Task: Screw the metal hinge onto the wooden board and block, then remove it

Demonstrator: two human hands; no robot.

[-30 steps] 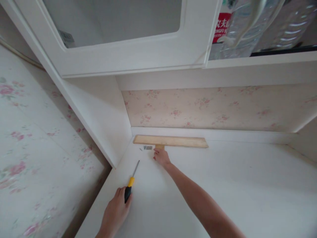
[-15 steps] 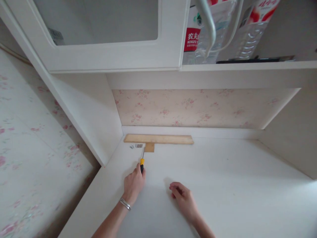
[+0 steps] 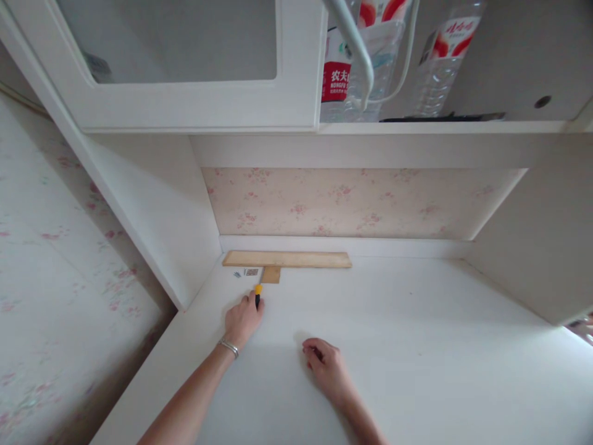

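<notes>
My left hand (image 3: 244, 319) is closed around the black and yellow handle of a screwdriver (image 3: 258, 292). The tool points away from me, its tip close to the left edge of a small square wood piece (image 3: 272, 275). Just behind that square lies a long flat wooden strip (image 3: 287, 259). Left of it are a few small screws (image 3: 237, 274) and a printed square code (image 3: 251, 272). My right hand (image 3: 325, 364) is closed low over the white surface, fingers curled against the thumb; whatever they may pinch cannot be seen.
The white desktop (image 3: 370, 346) runs back to a low ledge and flowered wallpaper (image 3: 352, 201). A side panel (image 3: 152, 204) stands at left. Overhead hang a glass-fronted cabinet door (image 3: 204, 106) and an open shelf (image 3: 440, 128) with plastic bottles (image 3: 445, 55) and a white cable (image 3: 356, 46).
My left hand and the screwdriver have moved forward, toward the wood pieces. My right hand stays curled in about the same place. The view has shifted a little to the right.
</notes>
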